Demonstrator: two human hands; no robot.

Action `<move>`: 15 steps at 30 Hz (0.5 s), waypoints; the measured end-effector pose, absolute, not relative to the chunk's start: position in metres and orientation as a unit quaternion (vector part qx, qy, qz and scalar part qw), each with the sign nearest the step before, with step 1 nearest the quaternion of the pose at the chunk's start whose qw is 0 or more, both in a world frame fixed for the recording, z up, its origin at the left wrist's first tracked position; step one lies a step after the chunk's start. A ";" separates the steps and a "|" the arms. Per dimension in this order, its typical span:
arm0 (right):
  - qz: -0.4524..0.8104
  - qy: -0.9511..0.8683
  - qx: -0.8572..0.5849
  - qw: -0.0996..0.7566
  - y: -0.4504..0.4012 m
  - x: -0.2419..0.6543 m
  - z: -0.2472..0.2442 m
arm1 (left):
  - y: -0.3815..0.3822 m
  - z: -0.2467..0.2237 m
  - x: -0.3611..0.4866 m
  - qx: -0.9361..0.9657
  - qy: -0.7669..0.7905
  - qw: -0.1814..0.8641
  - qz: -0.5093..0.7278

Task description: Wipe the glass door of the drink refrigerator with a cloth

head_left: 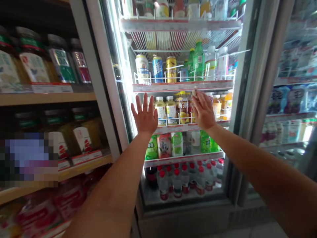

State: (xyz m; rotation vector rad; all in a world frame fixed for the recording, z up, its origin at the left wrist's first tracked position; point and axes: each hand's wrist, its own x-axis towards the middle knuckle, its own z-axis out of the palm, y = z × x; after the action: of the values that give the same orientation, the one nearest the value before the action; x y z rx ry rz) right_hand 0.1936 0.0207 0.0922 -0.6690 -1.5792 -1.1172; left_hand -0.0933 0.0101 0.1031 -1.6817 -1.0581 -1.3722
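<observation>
Both my arms reach toward a lit drinks cooler. My left hand [145,118] is raised with its fingers spread, holding nothing, in front of the left end of the middle shelf. Beside it stand pale yellow bottles with white caps [170,110]. My right hand [203,109] has its fingers close together around a small whitish thing [194,92] at the fingertips, too small to name. It is just below the front rail of the can shelf [183,87]. Behind it are orange juice bottles [228,105] and a brown bottle with a yellow cap [182,107].
Cans and green bottles [198,61] stand on the shelf above. Green and pink cartons [164,145] are lower, over red-capped water bottles [177,182]. Wooden shelves with large bottles [33,59] line the left side. A metal door frame [260,99] and another cooler are on the right.
</observation>
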 end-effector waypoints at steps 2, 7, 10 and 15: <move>-0.474 -0.716 -0.230 0.459 0.021 0.189 0.084 | 0.011 0.103 -0.094 -0.651 -0.405 0.355 -0.535; -0.482 -0.760 -0.210 0.382 0.019 0.192 0.096 | 0.014 0.102 -0.095 -0.645 -0.404 0.372 -0.531; -0.475 -0.727 -0.248 0.430 0.020 0.193 0.113 | 0.013 0.102 -0.095 -0.649 -0.405 0.366 -0.530; -0.472 -0.723 -0.236 0.446 0.022 0.187 0.114 | 0.014 0.102 -0.095 -0.647 -0.400 0.373 -0.531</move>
State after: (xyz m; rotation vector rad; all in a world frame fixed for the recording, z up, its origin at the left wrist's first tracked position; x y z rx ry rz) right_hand 0.1869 0.0222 0.1136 -0.5854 -1.7904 -1.1693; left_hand -0.0952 0.0136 0.1021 -1.6585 -1.0251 -1.3593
